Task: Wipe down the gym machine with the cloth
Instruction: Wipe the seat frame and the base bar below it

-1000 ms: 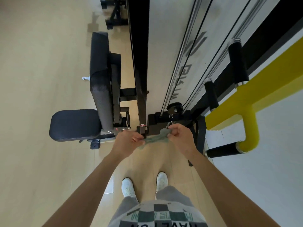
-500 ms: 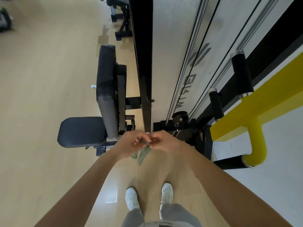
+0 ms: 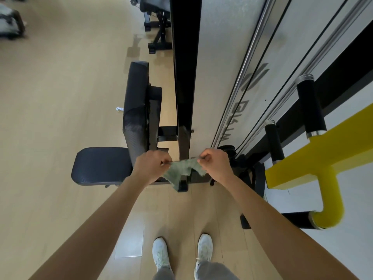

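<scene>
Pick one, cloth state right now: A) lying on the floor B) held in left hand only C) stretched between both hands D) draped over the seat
C: the left hand and right hand each pinch an end of the green cloth, which hangs between them in the air, clear of the seat and the floor.

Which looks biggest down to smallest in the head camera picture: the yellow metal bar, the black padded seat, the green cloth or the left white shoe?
1. Yellow metal bar
2. Black padded seat
3. Green fabric cloth and left white shoe: about alike; the cloth is bunched and nearer the camera, so no ranking.
</scene>
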Motion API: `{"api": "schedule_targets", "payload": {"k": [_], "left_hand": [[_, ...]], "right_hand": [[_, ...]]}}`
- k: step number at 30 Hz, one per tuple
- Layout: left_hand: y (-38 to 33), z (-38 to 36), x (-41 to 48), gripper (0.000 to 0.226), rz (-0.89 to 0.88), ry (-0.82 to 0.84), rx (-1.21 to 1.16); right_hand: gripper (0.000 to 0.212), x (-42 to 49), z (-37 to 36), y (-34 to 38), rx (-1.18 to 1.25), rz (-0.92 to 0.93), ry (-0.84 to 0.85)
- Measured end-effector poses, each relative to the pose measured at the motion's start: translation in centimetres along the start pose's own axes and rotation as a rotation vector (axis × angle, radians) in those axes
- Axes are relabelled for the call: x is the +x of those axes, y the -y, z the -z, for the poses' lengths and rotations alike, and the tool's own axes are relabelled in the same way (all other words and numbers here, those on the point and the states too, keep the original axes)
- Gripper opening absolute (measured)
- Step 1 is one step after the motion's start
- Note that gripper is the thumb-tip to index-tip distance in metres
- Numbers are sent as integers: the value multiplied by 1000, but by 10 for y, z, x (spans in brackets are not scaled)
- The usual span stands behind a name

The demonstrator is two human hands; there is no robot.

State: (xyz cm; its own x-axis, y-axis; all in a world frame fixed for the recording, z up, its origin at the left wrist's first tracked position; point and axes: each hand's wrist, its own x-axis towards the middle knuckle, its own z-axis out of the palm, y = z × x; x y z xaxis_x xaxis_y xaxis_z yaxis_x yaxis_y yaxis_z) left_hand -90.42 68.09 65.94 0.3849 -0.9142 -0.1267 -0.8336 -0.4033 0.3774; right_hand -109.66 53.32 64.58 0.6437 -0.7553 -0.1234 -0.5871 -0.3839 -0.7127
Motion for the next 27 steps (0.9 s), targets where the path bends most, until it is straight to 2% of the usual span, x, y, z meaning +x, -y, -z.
{"api": "schedule_targets", "payload": {"k": [4,8,10,12,14,18,24,27], "left_hand": [[-19,-13,31,4,237,-323,-313],[-31,-16,64,6,401,-442,-579],[-36,-21,77,7,457,-526,-661],[-40,-30,86,8,494,-597,-758],[-41,-41,92,9,525,-603,-914],[-33,-80,98,12,509,-582,-1189],[0,-159,108,17,474,-585,-1316],[20,-198,115,22,397,-563,-1331]], "right_hand": [[11,25,-5,-3,283,-159,-188],[8,58,-10,7,525,-225,-295],[15,71,-13,15,588,-184,-282],[30,80,-18,21,633,-126,-195],[39,85,-27,19,700,-104,-104],[38,89,-51,-7,718,-65,-66],[35,93,-112,-63,768,-78,-98],[33,100,-149,-96,805,-72,-123]]}}
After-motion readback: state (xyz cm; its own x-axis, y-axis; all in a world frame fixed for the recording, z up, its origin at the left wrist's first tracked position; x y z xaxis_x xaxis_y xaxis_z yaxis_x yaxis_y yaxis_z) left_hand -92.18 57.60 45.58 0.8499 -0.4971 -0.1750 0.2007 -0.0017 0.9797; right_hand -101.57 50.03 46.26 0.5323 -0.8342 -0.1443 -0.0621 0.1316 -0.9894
